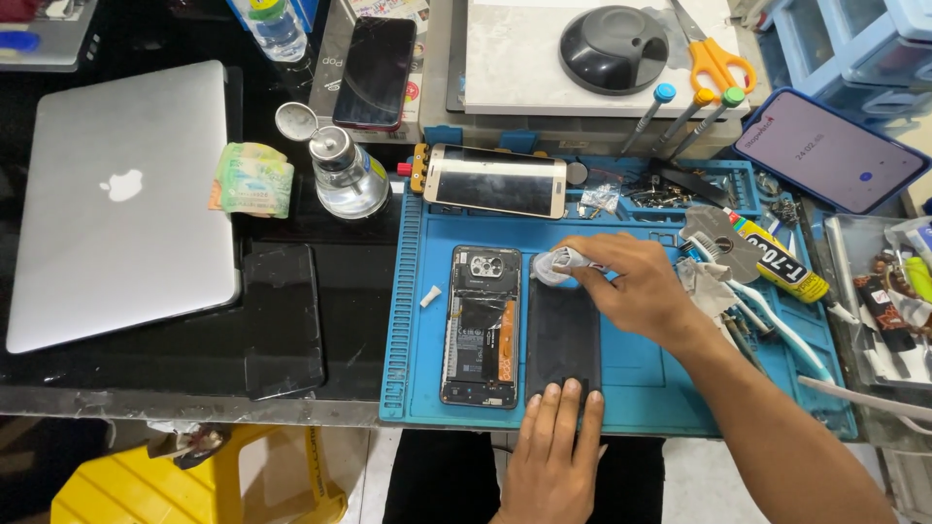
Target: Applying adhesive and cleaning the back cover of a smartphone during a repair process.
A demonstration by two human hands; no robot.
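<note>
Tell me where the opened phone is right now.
The opened phone lies on the blue mat, just left of the dark back cover under both hands.

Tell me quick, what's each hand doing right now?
Left hand: open, fingers flat on the black back cover.
Right hand: closed on a white wad of cloth at the cover's top.

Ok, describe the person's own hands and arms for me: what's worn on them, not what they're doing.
Both are bare. The right hand and its forearm show no sleeve, glove, watch or bracelet as far as the frame's lower right edge. The left hand wears no glove and no ring that can be made out; only its wrist is in view at the bottom edge, uncovered too.
</note>
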